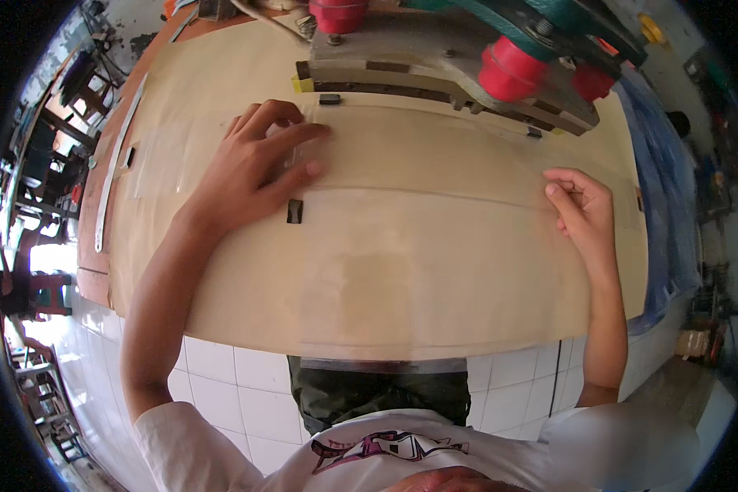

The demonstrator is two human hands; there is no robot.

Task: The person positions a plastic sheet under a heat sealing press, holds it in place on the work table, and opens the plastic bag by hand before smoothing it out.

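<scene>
A wide tan worktable point(402, 279) fills the view, with a machine on red cylinders point(512, 67) at twelve o'clock. The left hand point(258, 168) presses flat, fingers spread, on a long clear plastic strip point(435, 197) whose long axis runs nine to three o'clock. The right hand point(584, 207) pinches its far end at three, fingers curled shut. A small dark block point(294, 211) sits just below the left hand.

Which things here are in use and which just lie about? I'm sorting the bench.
In use: left hand and right hand pressing a clear sheet flat; machine behind it.
Lying about: white strip; blue cloth.
</scene>
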